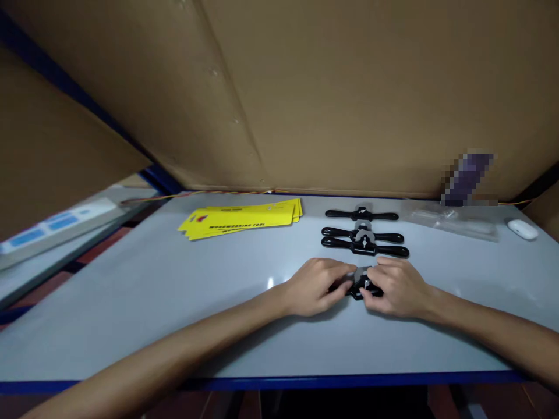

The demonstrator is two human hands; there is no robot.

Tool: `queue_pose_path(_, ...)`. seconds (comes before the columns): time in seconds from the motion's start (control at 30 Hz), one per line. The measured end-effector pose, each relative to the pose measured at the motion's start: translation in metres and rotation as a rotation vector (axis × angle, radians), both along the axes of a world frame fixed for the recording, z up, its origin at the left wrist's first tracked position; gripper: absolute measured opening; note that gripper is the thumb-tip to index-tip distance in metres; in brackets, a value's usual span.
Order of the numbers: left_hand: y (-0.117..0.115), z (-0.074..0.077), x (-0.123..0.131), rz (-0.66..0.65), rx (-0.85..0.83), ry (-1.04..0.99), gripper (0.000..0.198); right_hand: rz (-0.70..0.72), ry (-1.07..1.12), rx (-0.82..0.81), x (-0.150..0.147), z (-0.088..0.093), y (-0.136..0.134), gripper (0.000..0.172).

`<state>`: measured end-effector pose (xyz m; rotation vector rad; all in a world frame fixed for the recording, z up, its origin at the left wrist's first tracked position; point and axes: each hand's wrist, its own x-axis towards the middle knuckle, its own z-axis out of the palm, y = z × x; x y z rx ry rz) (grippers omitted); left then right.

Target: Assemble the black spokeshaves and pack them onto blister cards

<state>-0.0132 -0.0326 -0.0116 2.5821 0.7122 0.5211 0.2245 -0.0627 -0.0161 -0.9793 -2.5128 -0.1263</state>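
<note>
Both hands grip a black spokeshave [360, 283] low over the grey tabletop, one at each side. My left hand [318, 286] is closed round its left handle, which the fingers mostly hide. My right hand [395, 286] is closed on the right side, fingertips close to the silvery blade and screw in the middle. Just beyond lie three more spokeshaves: a near one [365, 245], a middle one [384, 236] almost touching it, and a far one [362, 213] set apart.
Yellow printed cards [244, 216] are fanned out at the back left. Clear plastic bags [458, 224] and a white rounded case [523, 228] lie at the back right, near a pixelated upright object [468, 179]. Cardboard panels [332, 93] wall the back of the table.
</note>
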Motion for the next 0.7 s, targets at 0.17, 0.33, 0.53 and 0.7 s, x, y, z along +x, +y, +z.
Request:
queue_pose_path(0.17,0.000,0.001,0.000,0.036,-0.092,0.007,0.030,-0.032,-0.058,0.012,-0.002,-0.001,0.002,0.023)
queue_pose_path(0.33,0.004,-0.001,0.002,0.023,-0.091,-0.010,0.038,-0.057,-0.112,0.055,-0.002,0.002,0.001,0.025)
queue_pose_path(0.53,0.008,-0.005,-0.002,-0.010,0.036,-0.049,0.050,-0.101,-0.142,0.009,-0.002,0.007,-0.001,0.026)
queue_pose_path(0.7,0.008,0.002,0.000,0.013,0.303,-0.174,0.046,-0.124,-0.167,-0.023,-0.003,0.008,-0.001,0.031)
